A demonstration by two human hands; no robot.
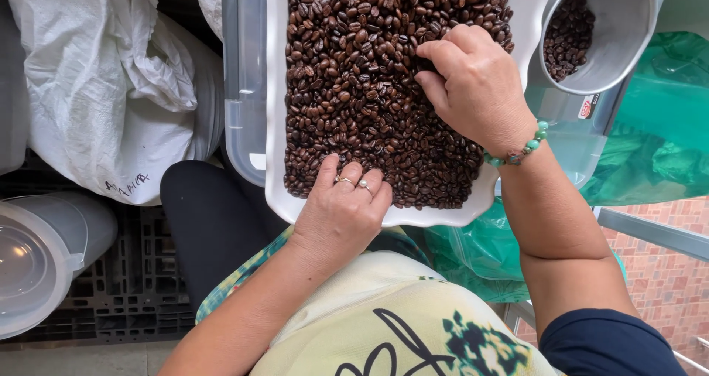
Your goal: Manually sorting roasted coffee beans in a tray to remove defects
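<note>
- My right hand point(473, 80) lies on the roasted coffee beans point(362, 88), fingers curled down and pinching into the heap.
- My left hand point(343, 206) clasps the near rim of the white tray point(277, 88), thumb on the beans, rings showing.
- Beans fill the tray, which rests over a clear plastic bin point(244, 73).
- A grey metal container point(613, 29) with some beans stands right of it.
- White sacks point(103, 80) and a lidded bucket point(37, 258) lie left.

A single head-worn camera looks almost straight down from close above, past the person's chest and lap, onto a white tray point(277, 88) of coffee beans point(362, 88); floor and sacks point(96, 88) fill the left side.
</note>
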